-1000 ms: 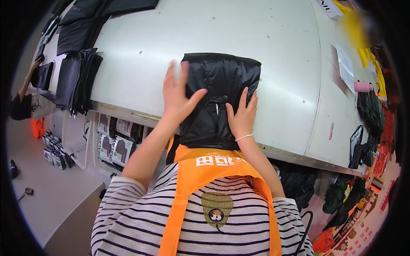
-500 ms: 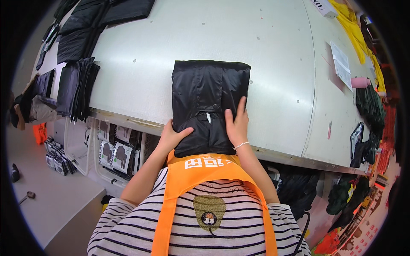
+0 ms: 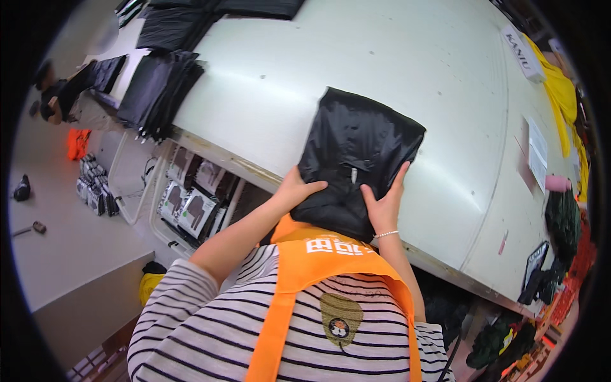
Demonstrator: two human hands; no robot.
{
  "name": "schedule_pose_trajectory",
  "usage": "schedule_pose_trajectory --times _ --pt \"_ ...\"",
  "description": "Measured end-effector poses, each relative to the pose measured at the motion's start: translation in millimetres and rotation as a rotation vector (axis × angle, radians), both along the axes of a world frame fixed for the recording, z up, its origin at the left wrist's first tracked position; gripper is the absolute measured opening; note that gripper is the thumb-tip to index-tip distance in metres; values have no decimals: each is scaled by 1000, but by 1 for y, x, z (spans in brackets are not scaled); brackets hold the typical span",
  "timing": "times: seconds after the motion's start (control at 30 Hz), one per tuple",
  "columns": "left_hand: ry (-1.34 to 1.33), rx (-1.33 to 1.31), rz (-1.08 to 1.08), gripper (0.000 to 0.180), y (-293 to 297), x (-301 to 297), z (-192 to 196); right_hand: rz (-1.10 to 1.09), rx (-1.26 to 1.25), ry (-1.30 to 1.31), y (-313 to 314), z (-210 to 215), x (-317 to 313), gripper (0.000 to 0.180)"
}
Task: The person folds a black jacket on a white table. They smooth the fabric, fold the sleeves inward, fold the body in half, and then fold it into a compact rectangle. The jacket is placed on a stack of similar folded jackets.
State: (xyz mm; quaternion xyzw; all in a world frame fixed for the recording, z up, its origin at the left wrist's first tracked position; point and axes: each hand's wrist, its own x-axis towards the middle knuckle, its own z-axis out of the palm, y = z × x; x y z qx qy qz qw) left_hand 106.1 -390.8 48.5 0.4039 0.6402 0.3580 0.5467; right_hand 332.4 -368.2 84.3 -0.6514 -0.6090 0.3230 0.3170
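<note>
Head view
Garment: folded black garment [image 3: 356, 162], shiny fabric, lay on the white table [image 3: 267, 83] near its front edge — lower end hung over the edge toward the orange apron [image 3: 331, 274].
Left hand: left hand [image 3: 298, 190] clasped the garment's lower left edge, fingers laid over the fabric, thumb hidden beneath.
Right hand: right hand [image 3: 384, 205] pressed flat on the lower right part, fingers spread upward — whether clenched on the fabric could not be told; thin bracelet at the wrist.
Far left: stack of dark folded garments [image 3: 159, 92] at the table's left end, well apart from the hands.
Right side: paper sheet [image 3: 538, 153] on the table, yellow cloth [image 3: 563, 95] beyond it.
Below table: packaged goods [image 3: 191, 204] on a shelf.
</note>
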Motion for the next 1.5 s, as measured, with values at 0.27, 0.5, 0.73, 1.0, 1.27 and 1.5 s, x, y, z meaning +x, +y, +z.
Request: schedule_pose_trajectory --times 0.27,0.5,0.73,1.0,1.27,1.5 --pt "656 -20 -173 39 87 -36 18 258 38 -487 62 40 -136 70" --pt "459 550 -383 37 99 -73 -32 348 -298 -1095 128 52 -262 99" --pt "475 211 -398 33 87 -223 47 410 -43 -1378 133 7 -275 75" --pt "1254 84 -42 69 108 -506 23 428 -37 -1284 134 14 -277 77" --pt "937 377 69 43 119 -473 72 438 -18 -1070 147 24 -252 68" --pt "1197 686 -187 46 126 -243 103 20 -250 167 120 85 -119 40"
